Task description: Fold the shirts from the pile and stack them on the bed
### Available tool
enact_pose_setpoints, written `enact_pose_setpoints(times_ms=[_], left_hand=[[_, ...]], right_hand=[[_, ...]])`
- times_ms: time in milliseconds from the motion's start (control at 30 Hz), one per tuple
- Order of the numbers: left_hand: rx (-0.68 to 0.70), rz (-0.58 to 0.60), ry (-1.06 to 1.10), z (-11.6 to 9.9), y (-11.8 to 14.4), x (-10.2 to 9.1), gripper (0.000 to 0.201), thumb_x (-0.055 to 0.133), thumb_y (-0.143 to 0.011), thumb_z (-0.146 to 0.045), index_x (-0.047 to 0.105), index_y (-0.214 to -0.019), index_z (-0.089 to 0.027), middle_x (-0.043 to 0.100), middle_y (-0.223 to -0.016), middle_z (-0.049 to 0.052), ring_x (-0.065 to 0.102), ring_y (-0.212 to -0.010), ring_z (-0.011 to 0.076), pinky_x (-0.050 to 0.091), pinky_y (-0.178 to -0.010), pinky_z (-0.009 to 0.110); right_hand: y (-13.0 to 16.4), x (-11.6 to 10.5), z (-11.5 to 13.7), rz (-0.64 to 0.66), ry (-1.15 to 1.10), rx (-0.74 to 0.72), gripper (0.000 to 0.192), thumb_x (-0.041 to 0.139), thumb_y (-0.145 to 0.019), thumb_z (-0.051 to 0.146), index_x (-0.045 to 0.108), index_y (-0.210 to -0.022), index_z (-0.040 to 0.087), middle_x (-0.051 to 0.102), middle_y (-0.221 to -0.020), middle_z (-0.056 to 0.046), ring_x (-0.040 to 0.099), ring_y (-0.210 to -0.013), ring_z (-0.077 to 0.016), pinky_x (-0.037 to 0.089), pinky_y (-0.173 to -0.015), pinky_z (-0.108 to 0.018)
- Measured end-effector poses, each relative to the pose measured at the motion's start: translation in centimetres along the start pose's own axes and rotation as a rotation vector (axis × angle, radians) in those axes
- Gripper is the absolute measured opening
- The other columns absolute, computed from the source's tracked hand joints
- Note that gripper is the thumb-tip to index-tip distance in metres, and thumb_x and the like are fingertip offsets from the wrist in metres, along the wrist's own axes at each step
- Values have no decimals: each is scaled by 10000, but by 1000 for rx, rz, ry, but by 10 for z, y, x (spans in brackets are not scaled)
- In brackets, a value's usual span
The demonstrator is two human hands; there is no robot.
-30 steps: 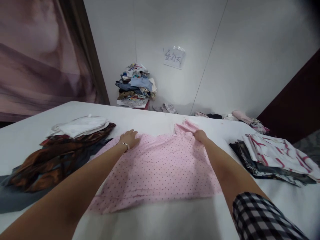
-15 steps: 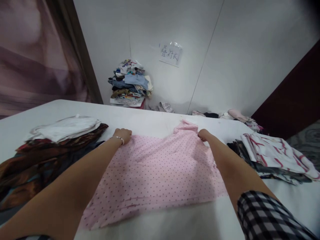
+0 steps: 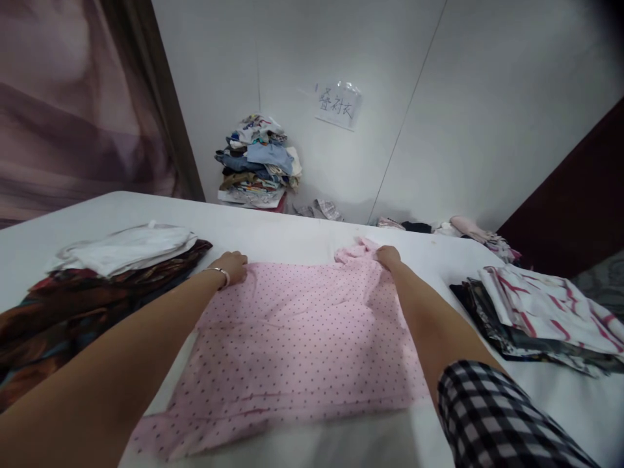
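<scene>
since half a second ago the pink dotted garment (image 3: 292, 338) has flattened out and both hands have drawn slightly nearer at its far edge.

spread under both forearms on the white table (image 3: 302, 237), the garment reaches from the near table edge up to the hands. left of the left hand (image 3: 233, 266) sits a pile of brown and dark clothes (image 3: 73, 305) topped by folded white cloth (image 3: 127, 247); right of the right hand (image 3: 389, 257) lies a stack with a red-striped white piece (image 3: 546, 302) on top. the left hand, a bracelet (image 3: 220, 273) at its wrist, is curled shut over the garment's far left corner; the right hand pinches the bunched far right part, fingers closed on the fabric.
</scene>
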State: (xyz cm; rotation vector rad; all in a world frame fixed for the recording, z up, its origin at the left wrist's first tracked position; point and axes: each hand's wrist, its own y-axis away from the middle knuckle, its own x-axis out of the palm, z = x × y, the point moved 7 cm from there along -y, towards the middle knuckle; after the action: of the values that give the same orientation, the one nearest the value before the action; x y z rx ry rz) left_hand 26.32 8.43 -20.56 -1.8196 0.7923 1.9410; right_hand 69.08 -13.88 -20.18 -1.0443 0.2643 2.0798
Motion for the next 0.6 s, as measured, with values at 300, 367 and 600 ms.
enact_pose_setpoints(times_ms=[300, 367, 600], left_hand=[[-81, -111, 68, 7, 21, -27, 336, 377, -861, -298, 620, -1055, -173, 697, -1013, 158, 646, -933, 275, 438, -736, 318], [-80, -180, 87, 8, 35, -41, 332, 374, -866, -308, 618, -1048, -176, 701, -995, 153, 650, -923, 275, 436, -743, 319], [67, -414, 198, 10, 116, -72, 304, 387, -806, -300, 627, -961, -194, 700, -900, 76, 641, -853, 229, 443, -741, 292]], right_hand=[[13, -112, 30, -512, -528, 48, 204, 457, -795, 305, 580, -888, 171, 612, -785, -2, 578, -721, -128, 490, -658, -259], [36, -140, 41, -550, -789, -75, 153, 498, -790, 304, 566, -855, 184, 599, -767, 24, 584, -712, -114, 505, -676, -265], [176, -205, 28, -555, -1359, -361, 135, 629, -634, 68, 627, -731, 162, 673, -857, -18, 652, -918, -156, 493, -947, -340]])
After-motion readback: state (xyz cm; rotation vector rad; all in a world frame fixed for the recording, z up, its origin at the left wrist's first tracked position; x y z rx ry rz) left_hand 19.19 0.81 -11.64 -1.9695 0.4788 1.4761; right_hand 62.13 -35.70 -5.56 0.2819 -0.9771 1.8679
